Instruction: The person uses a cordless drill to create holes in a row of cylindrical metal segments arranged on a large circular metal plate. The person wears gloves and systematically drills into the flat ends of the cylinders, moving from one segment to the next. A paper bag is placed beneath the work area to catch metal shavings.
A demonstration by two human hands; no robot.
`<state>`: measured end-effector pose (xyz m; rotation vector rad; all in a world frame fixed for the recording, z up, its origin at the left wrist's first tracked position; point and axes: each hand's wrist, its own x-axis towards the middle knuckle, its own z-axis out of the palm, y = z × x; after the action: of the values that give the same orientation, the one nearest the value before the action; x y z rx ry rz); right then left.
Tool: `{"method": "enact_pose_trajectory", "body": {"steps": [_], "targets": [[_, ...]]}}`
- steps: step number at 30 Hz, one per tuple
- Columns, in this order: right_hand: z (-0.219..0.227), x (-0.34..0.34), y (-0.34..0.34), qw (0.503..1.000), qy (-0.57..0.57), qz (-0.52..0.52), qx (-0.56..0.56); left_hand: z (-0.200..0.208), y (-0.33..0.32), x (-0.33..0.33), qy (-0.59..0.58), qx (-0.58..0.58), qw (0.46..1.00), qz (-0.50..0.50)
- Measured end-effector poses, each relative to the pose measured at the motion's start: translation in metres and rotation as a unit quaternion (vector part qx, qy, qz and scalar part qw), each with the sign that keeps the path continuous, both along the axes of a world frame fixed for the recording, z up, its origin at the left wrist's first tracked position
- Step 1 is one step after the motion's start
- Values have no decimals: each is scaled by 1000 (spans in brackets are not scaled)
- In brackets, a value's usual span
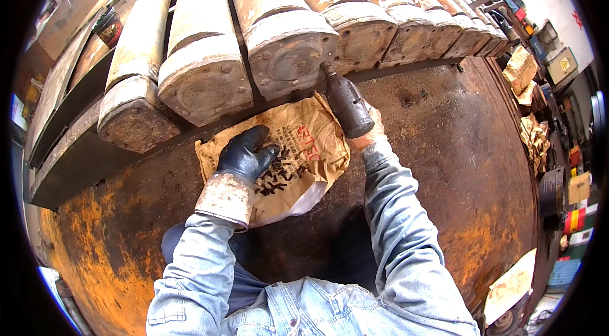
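Observation:
My right hand (374,126) is bare and wrapped round a dark impact wrench (346,105). The tool's narrow nose points away from me, at the lower right edge of a rusty end flange (288,60) on a ribbed cylinder. Whether it touches a bolt there is too small to tell. My left hand (246,153) wears a black glove with a soiled pale cuff. It hovers over or rests on a creased brown paper sack (254,126), thumb and fingers apart, nothing visible in them. Beside its thumb lies a loose heap of small dark bolts (276,178) on the sack.
Several more ribbed cylinders with bolted flanges, one at the left (136,114), stand in a row across the far side. Below is a rust-stained metal plate (444,164). Crumpled brown paper (535,139) and a cardboard piece (512,285) lie along the right edge.

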<state>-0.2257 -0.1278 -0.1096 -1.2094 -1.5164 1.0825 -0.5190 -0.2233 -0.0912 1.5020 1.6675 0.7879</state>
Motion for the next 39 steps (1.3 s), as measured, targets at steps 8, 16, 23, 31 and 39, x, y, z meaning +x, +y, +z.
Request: {"method": "enact_pose_trajectory", "body": {"steps": [8, 16, 23, 31, 39], "targets": [[1, -23, -3, 969, -170, 6, 178, 6, 2, 9, -265, -33, 964, 8], [18, -43, 31, 975, -181, 13, 129, 7, 11, 21, -392, -63, 917, 44], [24, -13, -35, 983, -14, -3, -185, 18, 16, 26, -519, -75, 850, 54], [55, -18, -94, 932, 268, 88, -226, 29, 32, 41, -559, -161, 812, 38], [75, -35, -128, 951, 108, 186, -223, 42, 26, 55, -694, -191, 694, -25]]}}
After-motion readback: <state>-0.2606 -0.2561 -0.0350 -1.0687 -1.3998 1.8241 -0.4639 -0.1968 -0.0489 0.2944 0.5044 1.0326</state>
